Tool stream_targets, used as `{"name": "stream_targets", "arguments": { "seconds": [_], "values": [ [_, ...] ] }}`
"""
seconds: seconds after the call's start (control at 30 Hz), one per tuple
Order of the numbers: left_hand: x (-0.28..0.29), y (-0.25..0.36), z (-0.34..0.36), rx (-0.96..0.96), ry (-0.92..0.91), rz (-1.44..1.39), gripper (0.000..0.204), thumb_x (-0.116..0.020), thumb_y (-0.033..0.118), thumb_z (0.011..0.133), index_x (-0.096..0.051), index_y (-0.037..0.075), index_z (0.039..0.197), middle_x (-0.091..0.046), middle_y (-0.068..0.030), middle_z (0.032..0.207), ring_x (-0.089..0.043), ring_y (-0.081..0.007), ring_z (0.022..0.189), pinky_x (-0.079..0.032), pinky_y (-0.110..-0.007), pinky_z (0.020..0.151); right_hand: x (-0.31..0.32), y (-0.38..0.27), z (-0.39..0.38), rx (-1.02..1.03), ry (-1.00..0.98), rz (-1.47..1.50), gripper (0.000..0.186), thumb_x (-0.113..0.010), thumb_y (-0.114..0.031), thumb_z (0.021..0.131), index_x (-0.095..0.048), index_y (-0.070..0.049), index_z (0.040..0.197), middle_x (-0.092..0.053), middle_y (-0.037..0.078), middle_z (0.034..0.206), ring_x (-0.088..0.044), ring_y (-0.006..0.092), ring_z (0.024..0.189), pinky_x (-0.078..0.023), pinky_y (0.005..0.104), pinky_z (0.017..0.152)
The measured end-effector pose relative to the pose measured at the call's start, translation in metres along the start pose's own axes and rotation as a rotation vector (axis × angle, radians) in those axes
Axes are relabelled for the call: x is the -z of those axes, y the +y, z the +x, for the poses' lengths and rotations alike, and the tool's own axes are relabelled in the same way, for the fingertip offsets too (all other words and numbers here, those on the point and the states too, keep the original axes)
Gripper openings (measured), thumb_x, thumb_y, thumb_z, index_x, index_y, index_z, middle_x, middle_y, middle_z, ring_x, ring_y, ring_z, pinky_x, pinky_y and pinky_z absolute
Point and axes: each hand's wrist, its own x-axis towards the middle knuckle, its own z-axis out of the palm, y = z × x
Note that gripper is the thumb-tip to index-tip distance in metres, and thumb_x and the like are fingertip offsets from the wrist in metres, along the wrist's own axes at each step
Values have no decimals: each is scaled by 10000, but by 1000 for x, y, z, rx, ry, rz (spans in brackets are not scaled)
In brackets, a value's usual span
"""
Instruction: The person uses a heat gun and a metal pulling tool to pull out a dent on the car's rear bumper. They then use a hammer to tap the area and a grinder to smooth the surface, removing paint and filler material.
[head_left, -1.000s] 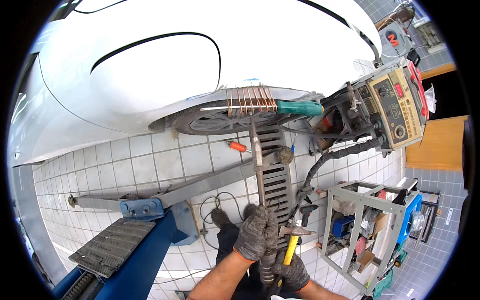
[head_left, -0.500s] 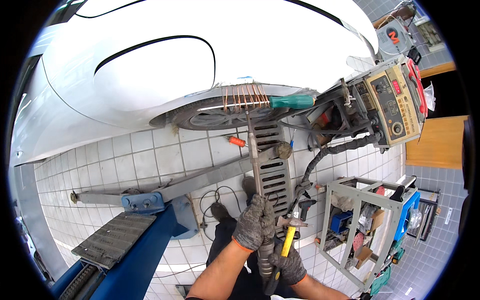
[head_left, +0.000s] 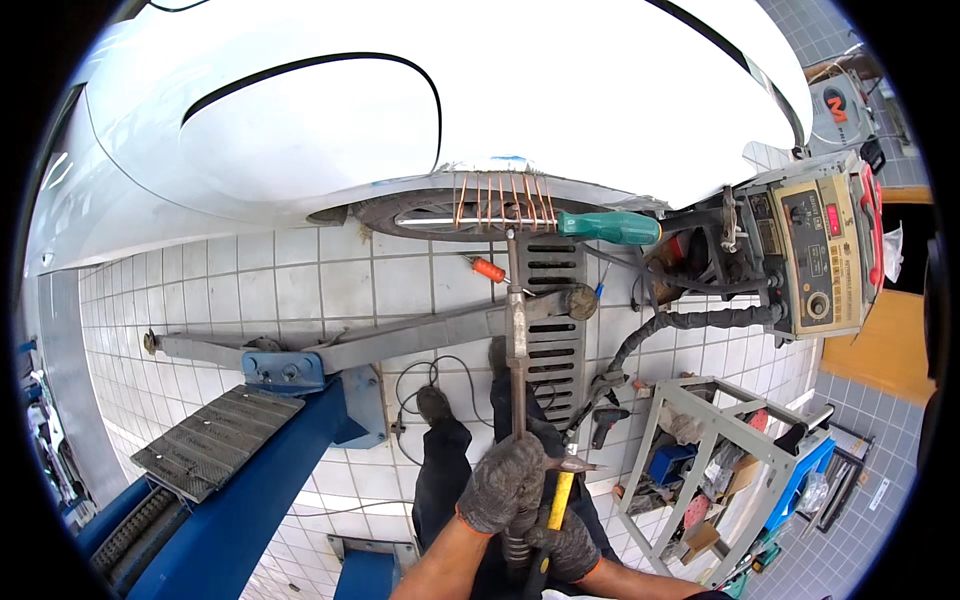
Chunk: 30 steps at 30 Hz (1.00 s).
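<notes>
My left hand (head_left: pixel 503 484), in a dark grey knit glove, is closed around the shaft of a slide hammer (head_left: pixel 518 335). Beside it, my gloved right hand (head_left: pixel 568 546) is wrapped round the yellow handle of a hammer (head_left: pixel 560 500), whose metal head points up by my left hand. The right hand lies against the slide hammer's ribbed rear end; whether it grips that too I cannot tell. At its far end, the slide hammer meets the shaft of a green-handled screwdriver (head_left: pixel 610 228). That shaft runs through a row of copper-coloured wire loops (head_left: pixel 503 202) along the white car's lower edge.
The white car (head_left: pixel 300 130) spans the far side. A grey lift arm (head_left: pixel 420 335) crosses low from a blue lift base (head_left: pixel 285 370). At right stand a control machine (head_left: pixel 825 255) with a thick cable and a grey cart (head_left: pixel 700 440). An orange-handled tool (head_left: pixel 489 269) lies on the tiles.
My left hand has slid back along the slide hammer toward me, over more of its ribbed end. The hammer in my right hand has shifted closer to it. The whole view has shifted slightly.
</notes>
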Motion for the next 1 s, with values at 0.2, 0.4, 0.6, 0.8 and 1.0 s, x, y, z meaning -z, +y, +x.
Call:
{"name": "stream_targets", "arguments": {
  "seconds": [0.2, 0.4, 0.6, 0.8, 1.0],
  "values": [
    [-20, 36, -16, 87, -76, 364, 198, -733, 93, 865, -535, 100, 871, -546, 18, 730, -512, -91, 607, -435, -257, 538, 16, -32, 7, 294, 154, -662, 318, -757, -253, 902, -653, -24, 1096, -689, 64, 964, -657, 176, 862, -553, 336, 786],
    [-3, 15, 4, -190, 35, 729, 207, -755, 95, 812, -550, 121, 818, -512, 36, 676, -496, -98, 584, -440, -293, 536, 26, -251, 8, 1067, 224, -1324, 269, -708, -209, 904, -652, -54, 1116, -669, 77, 960, -632, 210, 865, -516, 352, 767],
    [9, 20, 12, -270, -132, 779, 370, -755, 180, 818, -604, -22, 1090, -655, -146, 808, -671, -263, 731, -543, -408, 681, -109, -379, 15, 1618, 262, -2439, 286, -672, -306, 835, -674, -57, 977, -662, 147, 828, -648, 353, 749, -495, 446, 670],
    [24, 8, 22, -587, -117, 967, 433, -767, 217, 816, -612, -19, 1144, -655, -168, 810, -677, -327, 758, -552, -434, 720, -140, -388, 18, 1486, 348, -2645, 447, -779, -482, 798, -681, -66, 929, -657, 130, 760, -664, 312, 688, -525, 422, 661],
    [27, 11, 26, -155, -150, 688, 352, -802, 189, 790, -609, 27, 1035, -627, -117, 767, -642, -295, 705, -534, -407, 683, -153, -393, 29, 1392, 323, -2771, 341, -759, -382, 828, -668, -71, 936, -647, 117, 751, -659, 290, 647, -524, 424, 622]
  ]
}}
